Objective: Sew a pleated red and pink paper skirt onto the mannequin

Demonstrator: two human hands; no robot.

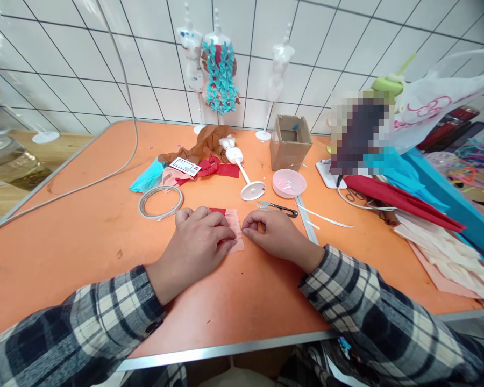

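A small piece of pink crepe paper [234, 224] lies flat on the orange table, with a strip of red crepe paper [218, 211] along its far left side. My left hand [199, 236] covers much of both papers, its fingers curled and its thumb and fingertips closed on the pink one. At the pink paper's right edge is my right hand [272, 234], thumb and forefinger pinched together; whatever is between those fingertips is hidden. Just beyond my right hand lie small thread snips [280, 208] with a black handle.
A tape roll [160, 202], crumpled crepe paper [201, 148], a fallen white mannequin stand [244, 172], a pink bowl [289, 184] and a cardboard box [291, 142] stand beyond my hands. White strips [326, 215] and a cluttered blue tray [452, 188] are to the right.
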